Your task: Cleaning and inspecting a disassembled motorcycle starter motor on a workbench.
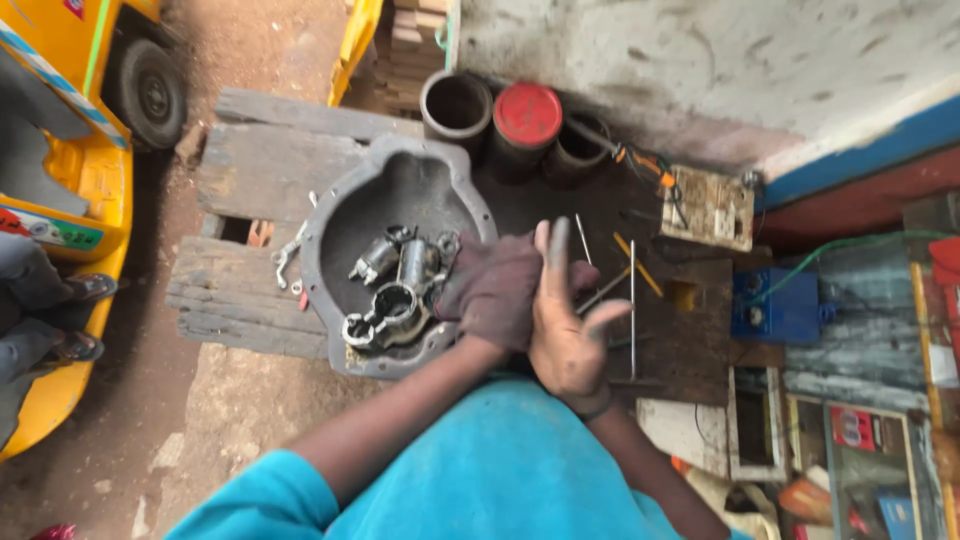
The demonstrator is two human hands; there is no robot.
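Rag hides left hand beside right hand

Place: my roadside repair workshop
Signs: greasy metal housing with gear parts on my plank worktop; yellow vehicle far left

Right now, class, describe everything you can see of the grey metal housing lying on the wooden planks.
The grey metal housing looks like a cast, dish-shaped cover with a raised rim, dull and grimy. It lies open side up on weathered wooden planks. Inside rest several shiny cylindrical metal parts, one ring-shaped. The person's left hand, dark with grease, reaches over its right edge. Pipes stand beyond its far rim.
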